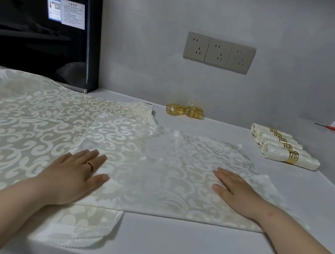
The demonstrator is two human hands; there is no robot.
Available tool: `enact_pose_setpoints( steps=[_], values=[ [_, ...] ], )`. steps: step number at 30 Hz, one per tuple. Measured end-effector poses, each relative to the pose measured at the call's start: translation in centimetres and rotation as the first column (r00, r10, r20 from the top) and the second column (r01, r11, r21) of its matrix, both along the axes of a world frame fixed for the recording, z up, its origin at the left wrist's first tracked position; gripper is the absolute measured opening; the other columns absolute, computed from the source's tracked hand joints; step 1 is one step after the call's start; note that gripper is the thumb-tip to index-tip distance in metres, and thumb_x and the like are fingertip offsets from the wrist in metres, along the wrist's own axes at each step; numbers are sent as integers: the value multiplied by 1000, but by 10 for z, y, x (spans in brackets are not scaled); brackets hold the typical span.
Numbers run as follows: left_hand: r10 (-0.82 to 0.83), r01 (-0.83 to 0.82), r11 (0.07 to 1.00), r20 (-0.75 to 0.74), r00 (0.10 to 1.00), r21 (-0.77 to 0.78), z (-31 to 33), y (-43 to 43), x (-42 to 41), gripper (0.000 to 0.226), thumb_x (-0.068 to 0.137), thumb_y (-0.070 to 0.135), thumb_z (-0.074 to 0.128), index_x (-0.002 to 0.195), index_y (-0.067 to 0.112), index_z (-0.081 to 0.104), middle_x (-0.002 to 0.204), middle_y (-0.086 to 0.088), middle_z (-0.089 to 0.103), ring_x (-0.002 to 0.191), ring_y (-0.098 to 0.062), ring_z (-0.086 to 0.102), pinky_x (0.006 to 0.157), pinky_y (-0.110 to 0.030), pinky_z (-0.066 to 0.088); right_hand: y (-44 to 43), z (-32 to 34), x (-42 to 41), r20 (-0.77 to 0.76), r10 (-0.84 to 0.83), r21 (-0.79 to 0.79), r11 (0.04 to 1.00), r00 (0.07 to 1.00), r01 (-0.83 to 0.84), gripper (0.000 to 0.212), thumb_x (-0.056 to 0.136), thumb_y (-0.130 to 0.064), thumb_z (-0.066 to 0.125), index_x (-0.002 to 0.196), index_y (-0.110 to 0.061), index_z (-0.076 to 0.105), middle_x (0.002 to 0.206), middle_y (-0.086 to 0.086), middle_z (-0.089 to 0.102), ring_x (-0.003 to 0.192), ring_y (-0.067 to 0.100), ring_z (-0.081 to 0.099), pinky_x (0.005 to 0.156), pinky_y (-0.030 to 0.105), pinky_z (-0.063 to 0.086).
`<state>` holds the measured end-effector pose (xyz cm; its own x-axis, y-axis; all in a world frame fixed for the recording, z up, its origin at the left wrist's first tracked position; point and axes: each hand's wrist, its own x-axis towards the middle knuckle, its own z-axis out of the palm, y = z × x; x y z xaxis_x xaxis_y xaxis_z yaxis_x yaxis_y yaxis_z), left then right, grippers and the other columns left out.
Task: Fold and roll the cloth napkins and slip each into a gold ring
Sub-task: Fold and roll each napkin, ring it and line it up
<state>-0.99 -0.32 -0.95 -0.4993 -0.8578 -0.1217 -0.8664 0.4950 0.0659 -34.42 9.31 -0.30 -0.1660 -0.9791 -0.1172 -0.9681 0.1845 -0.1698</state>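
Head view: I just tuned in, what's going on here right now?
A person has both hands flat on a cream patterned napkin spread on the white counter: left hand near its left edge, right hand toward its right. It is not yet rolled. More napkins lie spread to the left. Loose gold rings sit by the wall, and several finished rolls in rings lie at the right.

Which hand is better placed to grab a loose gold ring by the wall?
Probably the right: the right hand lies somewhat nearer the loose gold rings; the left hand rests farther off on the napkin.
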Motion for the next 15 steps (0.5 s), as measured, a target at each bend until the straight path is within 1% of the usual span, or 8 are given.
enact_pose_setpoints(
  steps=[1, 3, 5, 8, 10, 11, 13, 15],
  values=[
    [1, -1, 1000, -3, 1000, -1, 0, 0, 1, 60, 95, 52, 14, 146, 29, -7, 155, 8, -9, 142, -8, -9, 115, -30, -3, -5, 4, -1, 4, -25, -25, 999, 1000, 25, 53, 96, -43, 36, 143, -19, 28, 153, -4, 20, 140, 13, 17, 111, 21, 12],
    [4, -4, 1000, -23, 1000, -9, -2, 0, -1, 60, 95, 53, 14, 146, 29, -6, 155, 8, -8, 142, -8, -9, 115, -30, -3, -18, 15, 5, -17, -43, -68, 997, 999, 42, 41, 94, -36, 45, 131, -17, 46, 138, 1, 43, 128, 18, 35, 105, 25, 26],
    [6, -6, 1000, -36, 999, -7, -1, 0, 0, 66, 89, 62, 4, 147, 30, -4, 155, 9, -7, 143, -8, -8, 114, -30, -3, -34, 26, 20, -19, -24, -99, 995, 1000, 22, 35, 93, -35, 47, 125, -21, 50, 127, -3, 52, 122, 17, 39, 102, 27, 27],
    [4, -3, 1000, -72, 997, 6, 0, 2, 0, 98, 60, 75, -8, 147, 30, -2, 156, 9, -5, 143, -8, -8, 114, -29, -3, -59, 33, 47, -35, 28, -112, 993, 999, -31, 29, 96, -28, 42, 124, -26, 46, 111, -7, 54, 115, 16, 36, 100, 28, 21],
    [-5, 5, 1000, -83, 997, 0, 1, 2, 0, 130, 32, 88, -19, 147, 30, -2, 156, 9, -5, 143, -9, -8, 114, -30, -3, -74, 32, 62, -71, 62, -56, 996, 996, -66, 24, 96, -26, 40, 118, -25, 49, 99, -8, 48, 113, 17, 36, 99, 29, 22],
    [-3, 3, 1000, -78, 997, -1, 1, 3, 1, 141, 21, 88, -25, 147, 30, -3, 156, 9, -5, 143, -9, -8, 114, -30, -3, -81, 30, 68, -74, 79, -15, 997, 994, -80, 20, 95, -27, 40, 113, -26, 50, 97, -7, 47, 115, 20, 36, 98, 29, 23],
    [1, -1, 1000, -78, 997, -1, 0, 1, 3, 151, 10, 83, -37, 147, 30, -3, 156, 9, -5, 143, -9, -9, 114, -30, -3, -92, 28, 75, -33, 50, 59, 997, 998, -48, 7, 93, -31, 42, 97, -30, 48, 99, -4, 45, 116, 24, 34, 98, 30, 25],
    [0, 0, 1000, -85, 996, 0, 1, 2, 4, 151, 9, 79, -41, 147, 30, -3, 156, 9, -5, 142, -9, -9, 114, -30, -4, -96, 30, 77, 1, 48, 97, 994, 999, -48, 11, 92, -32, 44, 81, -30, 46, 100, -2, 47, 116, 25, 35, 99, 32, 26]
  ],
)
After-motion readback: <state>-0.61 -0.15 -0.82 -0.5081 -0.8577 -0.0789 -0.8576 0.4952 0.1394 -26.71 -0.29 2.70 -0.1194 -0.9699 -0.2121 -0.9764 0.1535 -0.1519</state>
